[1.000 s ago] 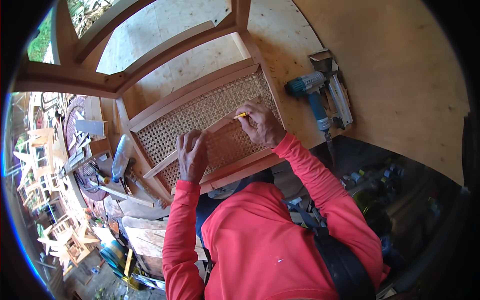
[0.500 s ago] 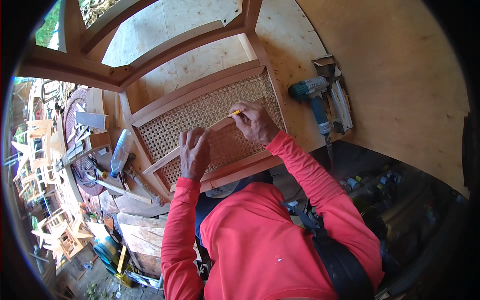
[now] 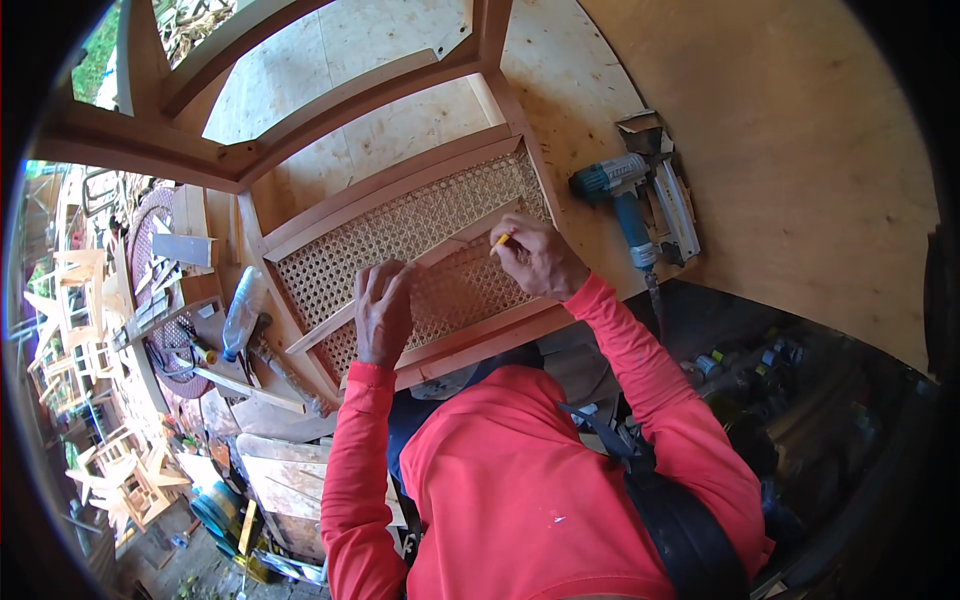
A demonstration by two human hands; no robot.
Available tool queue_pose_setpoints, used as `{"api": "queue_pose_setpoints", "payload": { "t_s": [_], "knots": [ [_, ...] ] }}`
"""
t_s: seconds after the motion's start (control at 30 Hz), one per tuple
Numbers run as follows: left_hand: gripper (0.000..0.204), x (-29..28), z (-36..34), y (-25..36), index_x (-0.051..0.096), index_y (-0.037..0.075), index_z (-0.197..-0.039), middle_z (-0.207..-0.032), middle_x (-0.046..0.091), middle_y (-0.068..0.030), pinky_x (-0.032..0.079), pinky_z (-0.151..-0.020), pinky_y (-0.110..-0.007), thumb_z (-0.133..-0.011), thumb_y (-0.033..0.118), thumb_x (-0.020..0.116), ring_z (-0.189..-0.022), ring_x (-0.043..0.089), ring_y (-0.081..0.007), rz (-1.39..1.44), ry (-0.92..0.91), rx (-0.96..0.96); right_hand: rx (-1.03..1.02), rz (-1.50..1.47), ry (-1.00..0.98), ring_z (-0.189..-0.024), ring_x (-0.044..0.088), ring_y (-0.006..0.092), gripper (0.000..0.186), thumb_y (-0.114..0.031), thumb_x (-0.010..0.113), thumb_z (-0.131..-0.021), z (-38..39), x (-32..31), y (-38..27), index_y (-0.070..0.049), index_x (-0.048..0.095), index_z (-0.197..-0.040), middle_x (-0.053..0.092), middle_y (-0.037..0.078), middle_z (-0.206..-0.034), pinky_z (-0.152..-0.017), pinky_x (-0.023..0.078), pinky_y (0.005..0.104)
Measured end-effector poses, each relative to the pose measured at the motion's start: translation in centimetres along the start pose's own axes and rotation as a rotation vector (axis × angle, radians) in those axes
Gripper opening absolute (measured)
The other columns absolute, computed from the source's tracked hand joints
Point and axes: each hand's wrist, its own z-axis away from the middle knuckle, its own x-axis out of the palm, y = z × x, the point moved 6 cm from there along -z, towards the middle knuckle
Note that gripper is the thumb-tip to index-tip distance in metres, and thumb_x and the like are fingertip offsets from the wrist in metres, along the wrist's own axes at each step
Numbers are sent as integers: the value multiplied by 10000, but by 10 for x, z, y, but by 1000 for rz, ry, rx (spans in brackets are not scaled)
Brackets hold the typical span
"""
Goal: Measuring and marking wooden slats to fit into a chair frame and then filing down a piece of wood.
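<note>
My left hand point(image 3: 383, 310) grips a thin wooden strip point(image 3: 322, 330) lying diagonally across a woven cane panel point(image 3: 420, 210). Around the cane runs a reddish wooden frame point(image 3: 540, 176). Near the strip's right part, my right hand point(image 3: 535, 258) holds a small yellow pencil point(image 3: 502, 241) pinched between its fingers. The pencil's tip is too small to make out, so I cannot tell whether it touches the wood.
A teal nail gun point(image 3: 630, 215) rests on plywood point(image 3: 790, 170) at the right. An upright wooden frame point(image 3: 330, 100) rises beyond the panel. A plastic bottle point(image 3: 245, 305), tools and offcuts point(image 3: 180, 290) crowd the left; chair frames point(image 3: 130, 470) stand further off.
My right hand has shifted rightward and slightly down, and the pencil is tilted more steeply. My left hand stays on the strip.
</note>
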Motion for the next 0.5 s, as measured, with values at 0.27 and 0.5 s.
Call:
{"api": "queue_pose_setpoints", "payload": {
  "t_s": [0.27, 0.5],
  "knots": [
    [467, -18, 24, 32, 765, 116, -1256, -1182, 686, -112, 572, -924, -480, -863, -126, 692, -1091, 639, -348, 10, -73, 48, 181, -143, 313, -811, 638, 276, 67, -40, 578, -1025, 48, -27, 10, -2, 573, -1080, 611, 139, -940, -771, 534, 409],
    [378, 7, 45, 37, 763, 119, -1223, -1205, 677, -118, 542, -938, -482, -876, -31, 773, -1128, 627, -355, -17, -229, 6, 95, 192, 197, -835, 629, 319, 102, -55, 602, -1064, 56, -19, 2, 14, 580, -1136, 607, 163, -1001, -778, 534, 412]
  ]
}}
